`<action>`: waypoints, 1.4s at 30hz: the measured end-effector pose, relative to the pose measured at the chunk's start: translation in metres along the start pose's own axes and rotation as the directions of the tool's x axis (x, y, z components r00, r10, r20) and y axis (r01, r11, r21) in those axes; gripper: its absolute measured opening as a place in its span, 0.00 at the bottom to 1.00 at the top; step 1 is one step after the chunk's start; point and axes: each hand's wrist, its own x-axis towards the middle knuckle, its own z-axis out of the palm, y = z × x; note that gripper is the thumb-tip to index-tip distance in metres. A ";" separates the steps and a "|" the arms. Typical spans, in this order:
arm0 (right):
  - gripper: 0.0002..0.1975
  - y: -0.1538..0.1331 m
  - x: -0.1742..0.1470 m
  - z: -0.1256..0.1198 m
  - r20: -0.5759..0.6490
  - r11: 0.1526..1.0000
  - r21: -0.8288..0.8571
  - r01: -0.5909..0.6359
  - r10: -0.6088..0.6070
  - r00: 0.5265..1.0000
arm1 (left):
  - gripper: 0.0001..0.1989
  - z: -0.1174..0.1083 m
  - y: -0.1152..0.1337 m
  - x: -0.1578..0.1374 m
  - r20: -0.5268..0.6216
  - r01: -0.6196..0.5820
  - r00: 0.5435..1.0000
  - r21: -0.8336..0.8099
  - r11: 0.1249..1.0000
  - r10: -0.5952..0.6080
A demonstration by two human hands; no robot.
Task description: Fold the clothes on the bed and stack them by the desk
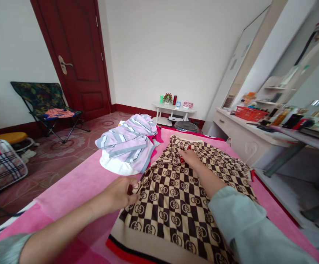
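Observation:
A brown-and-beige checkered top (173,198) lies spread out, its plain beige hem edged in black and red towards me. My left hand (122,194) is closed in a pinch on the top's left edge. Farther up, my right hand (188,157) has its fingers closed on the fabric beside a red-trimmed cuff. One sleeve lies folded across the upper part there; the other reaches out to the right, ending in a red cuff (252,175).
Beneath everything is a pink bedspread (93,183). A crumpled striped garment (132,139) lies beyond my left hand. A dressing table (247,128) with a red basket (249,113) stands right, a folding chair (46,106) left. A low white stand (173,108) is against the far wall.

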 end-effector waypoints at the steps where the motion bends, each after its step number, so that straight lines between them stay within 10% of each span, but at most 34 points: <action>1: 0.23 -0.004 0.004 -0.002 -0.002 1.000 0.005 -0.020 0.020 1.000 | 0.12 0.001 0.005 0.001 -0.011 -0.012 1.000 -0.059 0.998 0.011; 15: 0.16 0.025 0.049 -0.038 -0.174 0.986 0.015 -0.169 0.169 0.970 | 0.11 0.031 0.105 0.013 0.216 -0.012 0.972 -0.341 0.940 0.091; 20: 0.17 0.050 0.045 -0.026 -0.178 0.984 0.034 -0.177 0.180 0.967 | 0.18 0.070 0.122 0.023 0.507 0.192 0.862 -0.325 0.926 -0.001; 24: 0.20 0.070 0.038 -0.008 -0.184 0.982 0.048 -0.183 0.189 0.965 | 0.12 0.081 0.129 0.039 0.658 -0.003 0.745 -0.158 0.987 0.108; 28: 0.25 0.081 0.029 0.008 -0.255 0.989 0.065 -0.133 0.146 0.956 | 0.12 0.076 0.141 0.079 0.357 -0.376 0.868 0.022 0.926 0.344; 32: 0.22 0.084 0.021 0.017 -0.375 0.991 0.083 -0.101 0.125 0.919 | 0.25 0.080 0.119 0.137 -0.068 -0.361 0.909 0.369 0.857 0.412; 38: 0.20 0.079 0.004 0.015 -0.635 0.979 0.083 -0.186 0.195 0.748 | 0.32 0.096 0.058 0.176 0.046 -0.323 0.938 0.467 0.823 0.342; 42: 0.17 0.063 0.007 0.004 -0.709 0.996 -0.078 -0.038 -0.028 0.705 | 0.31 0.100 0.056 0.174 0.035 -0.320 0.936 0.499 0.805 0.350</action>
